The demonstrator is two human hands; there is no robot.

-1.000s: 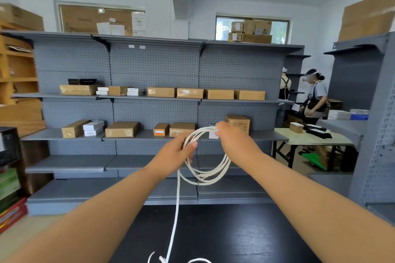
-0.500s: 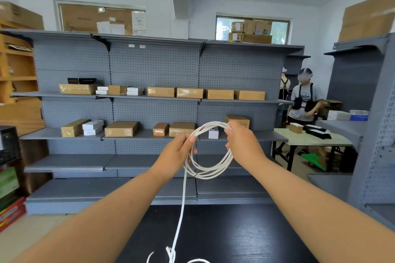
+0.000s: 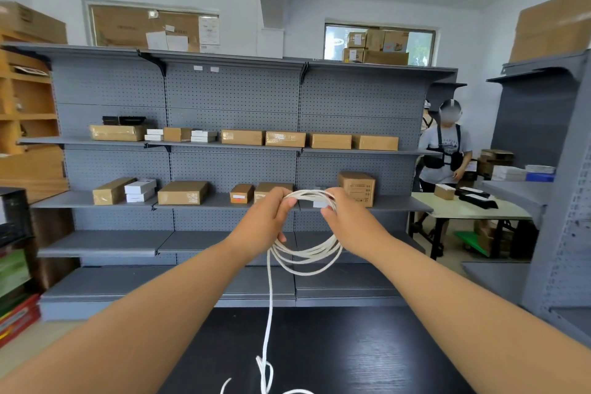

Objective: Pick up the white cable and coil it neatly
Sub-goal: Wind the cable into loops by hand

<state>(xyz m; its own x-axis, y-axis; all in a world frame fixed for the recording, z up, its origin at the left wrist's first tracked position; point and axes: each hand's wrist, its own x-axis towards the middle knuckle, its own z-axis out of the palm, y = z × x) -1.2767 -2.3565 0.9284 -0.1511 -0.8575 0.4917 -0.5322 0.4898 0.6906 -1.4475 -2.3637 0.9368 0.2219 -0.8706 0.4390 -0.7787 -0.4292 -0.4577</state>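
Both hands raised at chest height: left hand [image 3: 267, 219] and right hand [image 3: 348, 224] each have fingers curled round the top of the white cable [image 3: 303, 254] coil. Several loops hang between them; loose tail drops to the black table [image 3: 367, 352].

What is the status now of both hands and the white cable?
Left hand and right hand both grip the white cable. Several loops made; loose tail hangs down to the black table. Nothing in the way.
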